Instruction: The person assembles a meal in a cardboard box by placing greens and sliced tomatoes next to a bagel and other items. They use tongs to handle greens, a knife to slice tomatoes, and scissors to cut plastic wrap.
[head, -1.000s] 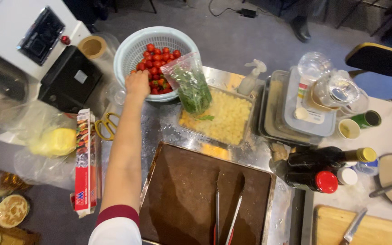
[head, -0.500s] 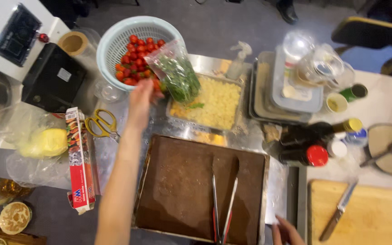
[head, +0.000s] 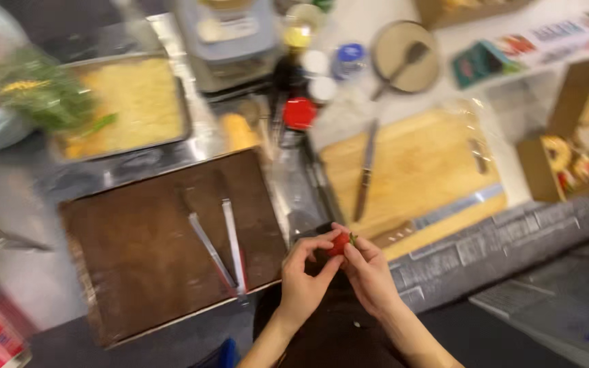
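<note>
Tomato, small and red with a green stem end showing at its right, sits pinched between the fingertips of both my hands just off the near edge of the counter, in front of the gap between the dark brown tray and the wooden cutting board. My left hand closes thumb and forefinger on the fruit's left side; my right hand closes on its right side, where the stem is, so both grips are shut on the one tomato and neither hand is free. Seen from here, the step looks to be pulling the stem off, and I judge it goes best with the left fingers holding the body lightly, so the skin does not split, while the right fingers take only the green cap and twist it away. Working over the counter and not over my lap would catch anything that drops. Metal tongs lie on the tray near its near right corner, just left of my hands. A knife lies on the board's left part, handle toward me, within reach of the right hand but apart from it. Farther back, a tray of yellow crumbs stands at the far left, with a bag of greens at its left edge and bottles, one with a red cap, toward the far middle. The view is blurred, so finer detail of the stem I cannot tell.
</note>
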